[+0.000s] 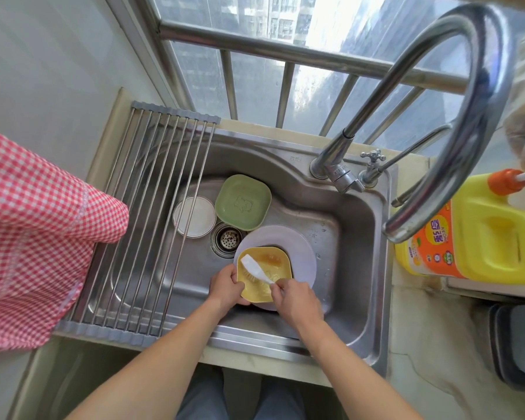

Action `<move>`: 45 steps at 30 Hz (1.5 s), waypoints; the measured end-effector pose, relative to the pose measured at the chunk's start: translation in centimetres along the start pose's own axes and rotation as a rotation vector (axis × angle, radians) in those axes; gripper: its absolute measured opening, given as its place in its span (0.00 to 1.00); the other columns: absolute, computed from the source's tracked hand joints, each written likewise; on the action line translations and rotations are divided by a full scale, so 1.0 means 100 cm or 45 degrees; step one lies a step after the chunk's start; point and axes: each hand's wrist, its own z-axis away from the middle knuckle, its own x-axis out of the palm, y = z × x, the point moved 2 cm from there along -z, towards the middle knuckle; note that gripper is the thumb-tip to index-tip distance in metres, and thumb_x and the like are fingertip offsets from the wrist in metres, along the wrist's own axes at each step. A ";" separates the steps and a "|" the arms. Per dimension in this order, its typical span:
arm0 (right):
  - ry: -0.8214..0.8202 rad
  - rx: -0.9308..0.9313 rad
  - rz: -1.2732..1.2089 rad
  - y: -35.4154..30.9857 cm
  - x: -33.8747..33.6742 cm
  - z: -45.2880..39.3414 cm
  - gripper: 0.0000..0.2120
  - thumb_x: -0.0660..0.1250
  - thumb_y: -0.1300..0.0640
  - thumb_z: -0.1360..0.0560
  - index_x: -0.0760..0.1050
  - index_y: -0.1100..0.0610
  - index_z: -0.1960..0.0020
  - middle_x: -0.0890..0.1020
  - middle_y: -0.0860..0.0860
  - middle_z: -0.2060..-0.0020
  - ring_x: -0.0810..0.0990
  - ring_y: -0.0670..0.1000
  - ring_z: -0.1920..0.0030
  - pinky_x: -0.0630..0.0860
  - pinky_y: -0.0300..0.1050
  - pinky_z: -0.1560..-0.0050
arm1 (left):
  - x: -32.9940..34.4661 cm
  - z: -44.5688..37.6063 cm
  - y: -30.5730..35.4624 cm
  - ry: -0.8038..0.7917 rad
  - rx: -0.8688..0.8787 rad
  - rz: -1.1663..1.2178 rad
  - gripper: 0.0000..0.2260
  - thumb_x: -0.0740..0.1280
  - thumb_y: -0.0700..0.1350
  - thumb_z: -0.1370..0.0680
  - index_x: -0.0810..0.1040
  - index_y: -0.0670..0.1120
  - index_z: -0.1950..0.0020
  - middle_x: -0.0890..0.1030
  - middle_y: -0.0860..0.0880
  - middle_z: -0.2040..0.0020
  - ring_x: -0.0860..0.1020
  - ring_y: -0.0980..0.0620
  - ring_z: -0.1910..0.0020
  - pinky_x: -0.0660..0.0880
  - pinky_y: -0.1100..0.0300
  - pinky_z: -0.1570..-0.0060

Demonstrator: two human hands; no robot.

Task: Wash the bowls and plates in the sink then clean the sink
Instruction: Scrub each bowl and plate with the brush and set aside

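Near the sink's (pixel 367 313) front wall, the left hand (pixel 225 287) gripped the yellow bowl's (pixel 265 272) near-left rim while the right hand (pixel 296 298) pinched the white brush (pixel 256 268) by its handle, bristles inside the bowl, which sat on a lilac plate (pixel 300 253). Scrubbing would go best with the bowl held firmly and strokes carried across the brown residue (pixel 270 258). Beyond the drain (pixel 228 237), toward the back-left corner, a green dish (pixel 243 202) and white plate (pixel 194 216) lay untouched.

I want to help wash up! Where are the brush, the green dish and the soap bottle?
white brush (pixel 256 269), head view, on its handle.
green dish (pixel 243 202), head view, on its inside bottom.
yellow soap bottle (pixel 494 231), head view, on its side by the handle.
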 end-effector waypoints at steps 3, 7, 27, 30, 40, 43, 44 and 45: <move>-0.112 -0.044 0.001 0.014 -0.004 0.003 0.16 0.58 0.42 0.20 0.81 0.49 0.48 0.84 0.55 0.53 0.81 0.62 0.49 0.77 0.50 0.53 | -0.002 -0.001 0.000 0.017 -0.003 0.004 0.13 0.64 0.29 0.29 0.64 0.45 0.63 0.69 0.45 0.62 0.80 0.43 0.65 0.83 0.47 0.69; -0.238 -0.048 0.054 0.045 -0.020 0.003 0.15 0.60 0.42 0.22 0.83 0.46 0.47 0.85 0.52 0.52 0.81 0.59 0.52 0.79 0.49 0.53 | -0.001 0.001 0.004 0.011 0.011 -0.017 0.14 0.63 0.28 0.29 0.64 0.44 0.63 0.69 0.46 0.61 0.82 0.39 0.63 0.82 0.49 0.71; -0.169 -0.107 0.078 0.035 -0.021 -0.021 0.16 0.60 0.40 0.20 0.82 0.44 0.43 0.85 0.51 0.46 0.81 0.59 0.44 0.78 0.50 0.47 | -0.003 0.008 0.010 -0.054 0.072 -0.235 0.12 0.61 0.30 0.27 0.62 0.45 0.63 0.68 0.44 0.60 0.83 0.40 0.70 0.73 0.61 0.80; -0.020 -0.085 0.104 0.018 -0.017 -0.020 0.16 0.58 0.42 0.19 0.81 0.46 0.44 0.84 0.53 0.49 0.81 0.62 0.46 0.76 0.51 0.50 | -0.003 0.007 0.009 -0.061 0.056 -0.231 0.11 0.61 0.30 0.27 0.64 0.44 0.62 0.67 0.44 0.60 0.83 0.42 0.71 0.78 0.55 0.76; -0.188 -0.106 0.068 0.039 -0.016 -0.016 0.16 0.60 0.41 0.20 0.83 0.44 0.43 0.85 0.51 0.48 0.81 0.59 0.46 0.79 0.51 0.48 | -0.004 0.009 0.011 -0.037 0.058 -0.204 0.13 0.60 0.30 0.28 0.63 0.45 0.63 0.68 0.44 0.60 0.83 0.42 0.70 0.77 0.58 0.78; -0.014 -0.064 0.045 0.025 -0.007 -0.013 0.16 0.58 0.40 0.19 0.81 0.46 0.45 0.84 0.54 0.53 0.81 0.62 0.49 0.79 0.52 0.51 | -0.003 0.009 0.010 -0.059 0.056 -0.208 0.12 0.61 0.29 0.27 0.63 0.44 0.63 0.67 0.44 0.61 0.83 0.42 0.71 0.79 0.54 0.76; -0.017 -0.069 0.028 0.021 -0.003 -0.010 0.16 0.58 0.41 0.18 0.81 0.47 0.46 0.84 0.55 0.53 0.81 0.63 0.49 0.77 0.51 0.52 | -0.004 0.009 0.009 -0.054 0.056 -0.199 0.12 0.61 0.30 0.27 0.63 0.44 0.63 0.67 0.44 0.61 0.83 0.42 0.71 0.80 0.53 0.75; -0.049 -0.076 0.015 0.020 0.002 -0.007 0.16 0.58 0.41 0.18 0.81 0.48 0.47 0.84 0.55 0.53 0.80 0.62 0.50 0.76 0.50 0.53 | -0.004 0.009 0.010 -0.047 0.049 -0.188 0.12 0.61 0.30 0.27 0.63 0.44 0.63 0.67 0.44 0.61 0.83 0.43 0.71 0.80 0.53 0.75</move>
